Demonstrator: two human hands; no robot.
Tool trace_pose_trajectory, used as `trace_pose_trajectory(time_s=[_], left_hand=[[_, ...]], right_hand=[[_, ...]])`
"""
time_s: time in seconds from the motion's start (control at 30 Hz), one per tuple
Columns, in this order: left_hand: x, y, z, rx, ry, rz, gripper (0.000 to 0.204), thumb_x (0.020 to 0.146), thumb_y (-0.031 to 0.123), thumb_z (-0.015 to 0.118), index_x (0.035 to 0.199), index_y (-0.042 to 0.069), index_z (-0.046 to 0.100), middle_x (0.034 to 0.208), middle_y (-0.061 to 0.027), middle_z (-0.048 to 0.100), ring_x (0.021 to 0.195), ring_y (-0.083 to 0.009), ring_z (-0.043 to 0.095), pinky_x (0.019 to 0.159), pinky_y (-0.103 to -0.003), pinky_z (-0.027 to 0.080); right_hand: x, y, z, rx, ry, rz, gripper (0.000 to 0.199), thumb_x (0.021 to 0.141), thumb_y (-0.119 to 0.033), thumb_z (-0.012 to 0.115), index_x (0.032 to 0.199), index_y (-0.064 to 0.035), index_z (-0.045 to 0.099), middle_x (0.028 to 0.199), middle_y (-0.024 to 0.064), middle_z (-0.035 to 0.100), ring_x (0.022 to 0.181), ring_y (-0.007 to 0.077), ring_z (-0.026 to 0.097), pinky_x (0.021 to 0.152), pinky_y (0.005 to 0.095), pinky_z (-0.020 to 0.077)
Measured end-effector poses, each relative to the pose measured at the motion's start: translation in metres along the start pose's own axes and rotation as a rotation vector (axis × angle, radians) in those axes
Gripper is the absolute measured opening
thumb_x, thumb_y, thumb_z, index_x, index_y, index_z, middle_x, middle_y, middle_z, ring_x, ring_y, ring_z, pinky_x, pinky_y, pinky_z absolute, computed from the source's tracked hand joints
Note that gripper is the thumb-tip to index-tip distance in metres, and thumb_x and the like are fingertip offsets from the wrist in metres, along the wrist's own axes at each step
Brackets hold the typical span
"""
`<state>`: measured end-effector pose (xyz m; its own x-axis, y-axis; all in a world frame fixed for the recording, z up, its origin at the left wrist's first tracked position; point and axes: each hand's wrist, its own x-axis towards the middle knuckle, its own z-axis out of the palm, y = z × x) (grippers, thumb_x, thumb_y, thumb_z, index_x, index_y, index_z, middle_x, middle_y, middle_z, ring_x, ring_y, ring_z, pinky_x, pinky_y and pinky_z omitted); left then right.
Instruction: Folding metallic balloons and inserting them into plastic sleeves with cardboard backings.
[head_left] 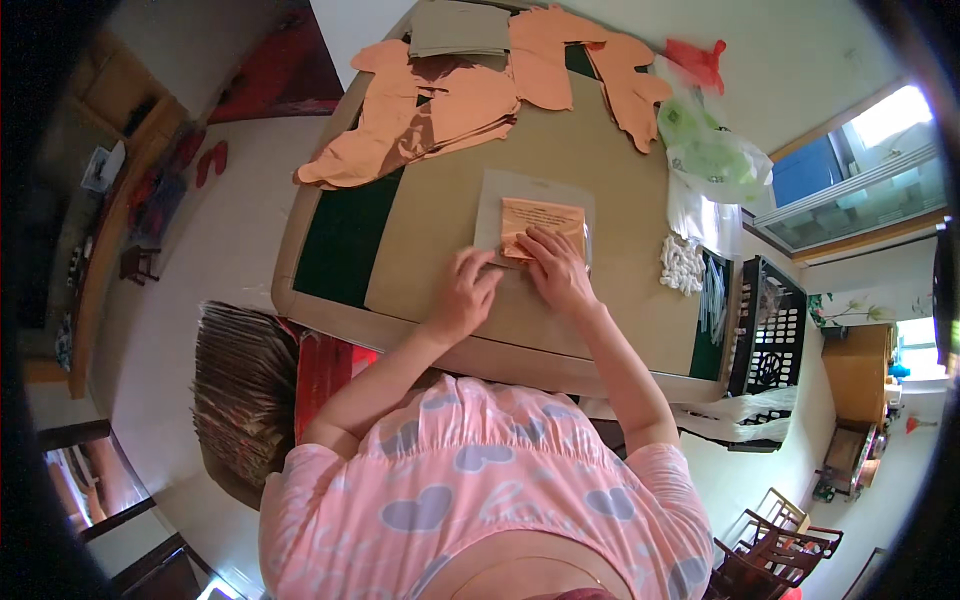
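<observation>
In front of me a folded rose-gold foil packet (543, 215) with dark print lies on a clear, pale plastic bag (490, 205). My right hand (557, 272) rests on the packet's lower part, fingers stretched out flat over it. Beside the bag's lower left corner is my left hand (468, 297), its fingers loosely bent and apart, with nothing visible in them. Whether its fingertips touch the bag I cannot tell. Flat rose-gold foil balloons (460, 105) are spread in a pile across the far side of the table (430, 245).
A stack of grey sheets (460, 28) lies on the far foil. To the right are clear plastic bags (715, 160), a white bundle (682, 265) and thin pale sticks (713, 298). A black crate (770, 325) stands off the right edge; stacked brown sheets (240, 385) stand at lower left.
</observation>
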<state>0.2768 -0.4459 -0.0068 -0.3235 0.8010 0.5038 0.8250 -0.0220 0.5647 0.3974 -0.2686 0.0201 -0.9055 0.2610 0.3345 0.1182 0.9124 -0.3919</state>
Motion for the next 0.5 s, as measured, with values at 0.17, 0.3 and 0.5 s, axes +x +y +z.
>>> trace_pose_trajectory(time_s=[0.17, 0.3, 0.5], left_hand=[[0.015, -0.011, -0.008, 0.294, -0.043, 0.030, 0.027, 0.080, 0.008, 0.064, 0.106, 0.003, 0.065, 0.139, -0.0149, 0.045, 0.136, -0.0343, 0.034, 0.106, -0.058, 0.030], [0.018, -0.005, 0.001, 0.502, -0.106, -0.001, 0.034, 0.085, 0.014, 0.058, 0.117, 0.002, 0.060, 0.145, -0.0131, 0.040, 0.140, -0.0332, 0.029, 0.107, -0.063, 0.025], [0.020, -0.016, 0.010, 0.531, -0.142, 0.060, 0.041, 0.088, 0.015, 0.055, 0.126, 0.002, 0.056, 0.144, -0.0127, 0.042, 0.139, -0.0314, 0.031, 0.108, -0.061, 0.026]], right_hand=[[-0.001, 0.003, 0.006, 0.024, 0.003, 0.033, 0.037, 0.090, -0.014, 0.057, 0.127, -0.0082, 0.058, 0.129, 0.0156, 0.058, 0.124, 0.0333, 0.051, 0.107, 0.0486, 0.0370], [-0.001, 0.000, 0.008, 0.016, 0.037, 0.039, 0.036, 0.090, -0.014, 0.057, 0.126, -0.0074, 0.059, 0.127, 0.0160, 0.059, 0.120, 0.0347, 0.053, 0.105, 0.0487, 0.0386], [0.006, 0.000, 0.005, 0.124, 0.079, 0.118, 0.032, 0.090, -0.012, 0.055, 0.120, -0.0031, 0.062, 0.121, 0.0177, 0.062, 0.113, 0.0366, 0.056, 0.098, 0.0447, 0.0435]])
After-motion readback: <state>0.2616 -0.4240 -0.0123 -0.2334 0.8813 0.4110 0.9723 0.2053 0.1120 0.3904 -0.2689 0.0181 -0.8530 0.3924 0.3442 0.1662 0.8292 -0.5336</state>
